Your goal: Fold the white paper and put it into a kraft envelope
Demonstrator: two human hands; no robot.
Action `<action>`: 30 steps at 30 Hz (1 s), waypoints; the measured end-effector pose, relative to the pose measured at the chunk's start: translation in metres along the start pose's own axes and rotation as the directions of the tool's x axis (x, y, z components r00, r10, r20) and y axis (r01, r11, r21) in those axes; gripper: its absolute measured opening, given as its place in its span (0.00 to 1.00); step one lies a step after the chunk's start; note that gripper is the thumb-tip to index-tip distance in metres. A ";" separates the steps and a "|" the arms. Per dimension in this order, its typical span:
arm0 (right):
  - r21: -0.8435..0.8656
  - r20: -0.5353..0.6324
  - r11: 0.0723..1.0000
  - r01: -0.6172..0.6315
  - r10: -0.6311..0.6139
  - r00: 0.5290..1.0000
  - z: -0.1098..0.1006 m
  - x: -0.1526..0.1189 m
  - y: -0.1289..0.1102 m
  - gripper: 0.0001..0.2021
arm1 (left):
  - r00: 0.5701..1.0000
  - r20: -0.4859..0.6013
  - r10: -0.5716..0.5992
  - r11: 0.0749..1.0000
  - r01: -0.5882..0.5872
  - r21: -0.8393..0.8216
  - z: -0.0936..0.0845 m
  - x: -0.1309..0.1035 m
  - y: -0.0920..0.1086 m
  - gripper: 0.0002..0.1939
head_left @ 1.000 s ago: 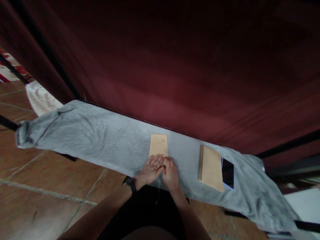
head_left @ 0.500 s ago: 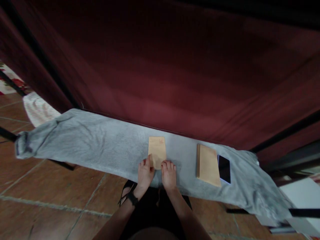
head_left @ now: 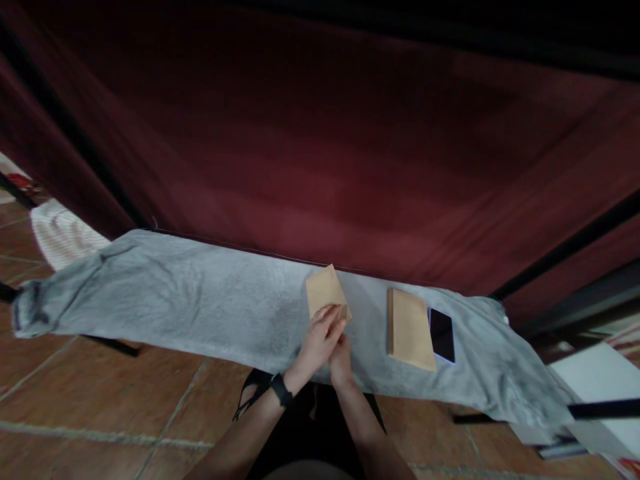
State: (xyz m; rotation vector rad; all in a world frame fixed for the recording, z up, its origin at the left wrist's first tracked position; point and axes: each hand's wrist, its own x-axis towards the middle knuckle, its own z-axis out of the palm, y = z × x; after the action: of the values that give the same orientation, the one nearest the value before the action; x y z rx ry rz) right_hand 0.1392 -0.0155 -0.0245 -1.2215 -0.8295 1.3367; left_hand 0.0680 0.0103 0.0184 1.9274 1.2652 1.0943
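Observation:
A tan paper envelope point(head_left: 324, 289) is tilted over the grey cloth, its near end at my hands. My left hand point(head_left: 320, 339) lies across that end, its fingers closed on the paper. Just beside and partly behind it, my right hand point(head_left: 341, 357) also closes on the near edge, its fingertips mostly hidden by my left hand. To the right, a stack of similar tan envelopes point(head_left: 411, 329) rests on the cloth, with a dark-screened phone point(head_left: 443, 335) against its right side.
The grey cloth point(head_left: 225, 293) covers a long narrow surface. A dark red curtain point(head_left: 300, 167) hangs along its far side, and black metal bars point(head_left: 565, 250) stand at both ends. Striped white fabric point(head_left: 67, 233) hangs at the left.
The envelope has turned from lying straight on the cloth to a tilted position. My left hand has moved right and up over its near end, and my hands have come together.

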 end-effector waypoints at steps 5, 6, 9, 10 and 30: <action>0.095 0.073 0.971 -0.219 0.213 0.974 -0.013 -0.007 0.003 0.22 | 0.955 0.268 -0.125 0.945 0.032 0.326 0.011 -0.005 -0.047 0.26; 0.040 0.114 0.969 -0.243 0.237 0.965 -0.018 -0.010 0.004 0.22 | 0.944 0.308 -0.120 0.930 -0.002 0.369 0.011 -0.009 -0.055 0.26; -0.183 0.181 0.953 -0.242 0.275 0.944 -0.032 -0.014 0.006 0.22 | 0.930 0.360 -0.069 0.879 -0.114 0.464 0.008 -0.017 -0.072 0.25; -0.264 0.165 0.944 -0.197 0.246 0.955 -0.037 -0.015 0.007 0.22 | 0.931 0.359 -0.059 0.860 -0.135 0.492 0.007 -0.017 -0.075 0.25; -0.881 0.383 0.054 0.470 -0.501 0.776 -0.074 -0.022 0.033 0.23 | 0.953 0.293 -0.071 0.766 -0.136 0.628 0.032 0.080 -0.093 0.29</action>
State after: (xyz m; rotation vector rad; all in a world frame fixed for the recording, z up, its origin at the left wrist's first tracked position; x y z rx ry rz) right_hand 0.1991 -0.0548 -0.0682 -1.5858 -2.0326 0.0272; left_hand 0.0709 0.1182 -0.0469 2.5011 1.5584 0.3402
